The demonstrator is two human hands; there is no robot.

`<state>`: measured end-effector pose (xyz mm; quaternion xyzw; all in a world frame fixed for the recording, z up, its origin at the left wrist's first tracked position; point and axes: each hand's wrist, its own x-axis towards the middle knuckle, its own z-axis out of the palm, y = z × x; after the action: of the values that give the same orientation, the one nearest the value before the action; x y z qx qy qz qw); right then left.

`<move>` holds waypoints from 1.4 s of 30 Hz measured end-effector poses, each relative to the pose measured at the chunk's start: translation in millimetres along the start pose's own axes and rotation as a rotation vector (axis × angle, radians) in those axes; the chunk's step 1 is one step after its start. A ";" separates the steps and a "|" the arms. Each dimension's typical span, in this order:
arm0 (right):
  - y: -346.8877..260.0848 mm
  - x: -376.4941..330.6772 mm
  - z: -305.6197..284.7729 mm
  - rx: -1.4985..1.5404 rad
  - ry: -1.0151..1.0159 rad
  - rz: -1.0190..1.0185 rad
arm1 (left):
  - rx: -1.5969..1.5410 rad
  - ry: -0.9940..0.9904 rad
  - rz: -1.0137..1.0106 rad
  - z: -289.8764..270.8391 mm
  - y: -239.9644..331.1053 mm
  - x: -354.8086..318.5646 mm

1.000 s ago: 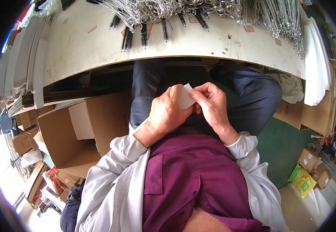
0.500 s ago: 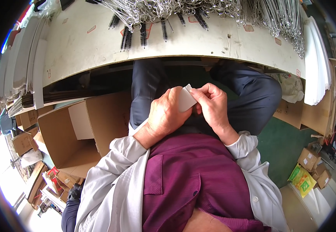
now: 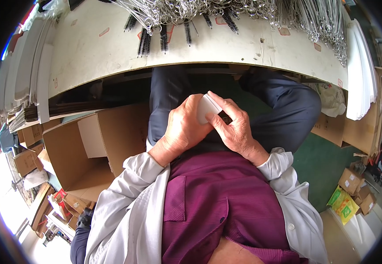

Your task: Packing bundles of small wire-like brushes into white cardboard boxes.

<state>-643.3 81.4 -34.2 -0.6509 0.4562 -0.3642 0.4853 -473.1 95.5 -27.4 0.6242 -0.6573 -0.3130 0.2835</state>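
Between my hands, above my lap, is a small white card piece (image 3: 208,107), with a narrow fold or second layer along its upper right edge. My left hand (image 3: 185,122) wraps around its left side, fingers closed. On the other side my right hand (image 3: 234,127) pinches it, the thumb lying on its face and the fingers along its upper right edge. Whether it is a flat card or a small flattened box I cannot tell, since the fingers hide its lower part.
A white worktable (image 3: 98,48) spans the far side, bearing looped wire-handled brushes (image 3: 226,11) with black bristles. White sheets stand at the left (image 3: 28,66) and right (image 3: 360,75). An open cardboard box (image 3: 107,149) sits left of my legs. Small cartons (image 3: 351,180) lie at the right.
My right thumb has come down from the card's upper corner onto its face, while the right fingers now reach along its upper edge. The card has shifted slightly left.
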 end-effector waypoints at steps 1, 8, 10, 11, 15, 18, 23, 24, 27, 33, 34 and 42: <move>1.1 -1.0 2.2 0.082 0.009 -0.004 | -0.002 0.000 -0.002 -0.3 0.3 0.3; -1.7 1.4 6.6 0.028 -0.039 -0.070 | -0.006 0.025 0.003 -2.5 -3.5 0.2; -2.9 2.1 8.7 0.033 -0.027 -0.073 | 0.016 0.045 0.009 -1.0 -4.6 -3.1; -4.2 3.1 10.2 0.066 -0.016 -0.013 | 0.050 0.054 0.020 0.2 -5.5 -3.7; -6.6 6.2 9.0 0.251 0.065 0.122 | -0.013 0.112 0.113 -4.9 -5.6 -4.1; -8.4 18.2 -0.2 0.353 0.089 0.176 | -0.010 -0.042 0.030 -36.1 -6.8 -17.6; -10.1 44.5 -9.3 0.327 0.083 0.027 | 0.007 -0.220 -0.153 -86.4 -20.6 -39.0; -8.6 50.5 -9.0 0.325 0.055 0.037 | -0.094 -0.269 -0.199 -95.2 -25.0 -40.6; -29.7 67.3 0.4 0.282 0.063 -0.086 | -0.196 -0.245 -0.255 -129.3 -27.4 -46.0; -34.6 110.1 -13.4 -0.368 0.254 -0.530 | 0.314 0.379 -0.273 -240.4 -74.9 -49.7; -30.1 114.6 -16.2 -0.396 0.260 -0.496 | 0.432 0.422 -0.298 -258.9 -90.7 -41.8; -10.7 130.0 -10.2 -0.390 0.258 -0.495 | 0.861 0.634 -0.446 -369.5 -200.7 25.5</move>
<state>-608.7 -43.6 -17.1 -0.7710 0.4032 -0.4561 0.1868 -63.4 43.8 56.2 0.8701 -0.4608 0.1325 0.1144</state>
